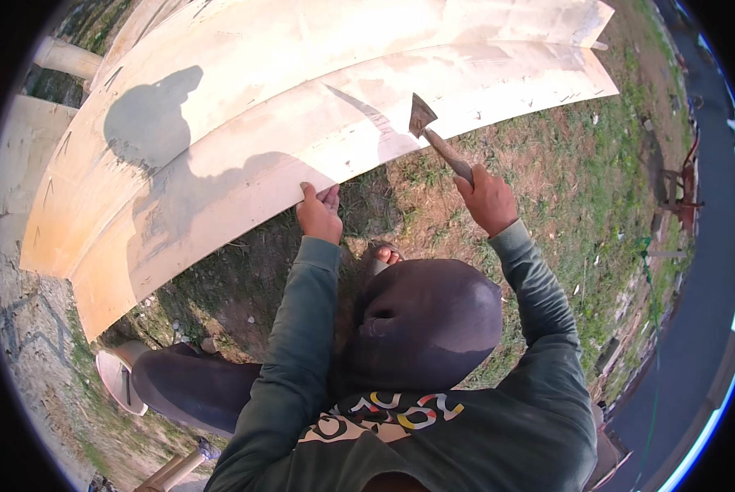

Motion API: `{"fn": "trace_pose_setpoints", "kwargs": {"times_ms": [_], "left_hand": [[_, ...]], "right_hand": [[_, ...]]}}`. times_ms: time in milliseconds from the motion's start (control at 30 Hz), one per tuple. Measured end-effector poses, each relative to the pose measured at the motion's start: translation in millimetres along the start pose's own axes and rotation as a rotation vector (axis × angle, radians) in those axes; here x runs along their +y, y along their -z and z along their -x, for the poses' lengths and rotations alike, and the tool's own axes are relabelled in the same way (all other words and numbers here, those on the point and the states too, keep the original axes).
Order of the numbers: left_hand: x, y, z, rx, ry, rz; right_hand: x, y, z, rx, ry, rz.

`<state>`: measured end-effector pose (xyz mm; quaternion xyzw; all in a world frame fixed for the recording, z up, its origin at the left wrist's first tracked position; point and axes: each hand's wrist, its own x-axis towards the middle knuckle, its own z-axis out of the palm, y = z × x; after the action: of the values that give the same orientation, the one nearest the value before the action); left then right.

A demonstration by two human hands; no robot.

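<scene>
A long pale panel (pixel 244 197) with an upright side along its length stretches across in front of me. My left hand (pixel 319 213) grips its near edge, thumb on the top face and fingers partly hidden. My right hand (pixel 489 199) is wrapped around the wooden handle of a scraper (pixel 448 152). The scraper's dark triangular blade is over the panel's near edge, to the right of my left hand; whether it touches the surface I cannot tell. My shadow lies across the left part of the panel.
Grass and bare soil (pixel 540 172) spread beneath and to the right. By my left foot stands a pale round container (pixel 120 382) with a dark stick-like thing in it. A reddish metal object (pixel 684 184) stands far right, beside a dark paved strip (pixel 704 221).
</scene>
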<state>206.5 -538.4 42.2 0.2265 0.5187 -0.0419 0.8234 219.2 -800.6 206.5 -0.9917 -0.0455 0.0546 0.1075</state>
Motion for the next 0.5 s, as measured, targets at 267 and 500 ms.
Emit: {"fn": "trace_pose_setpoints", "kwargs": {"times_ms": [267,500], "left_hand": [[0.0,4.5,-1.2,0.041,-0.074,-0.016],[-2.4,-3.8,1.7,0.001,-0.045,-0.046]], "right_hand": [[-48.1,52.6,-28.8,0.225,-0.001,-0.187],[27.9,7.0,-14.3,0.027,0.012,-0.033]]}}
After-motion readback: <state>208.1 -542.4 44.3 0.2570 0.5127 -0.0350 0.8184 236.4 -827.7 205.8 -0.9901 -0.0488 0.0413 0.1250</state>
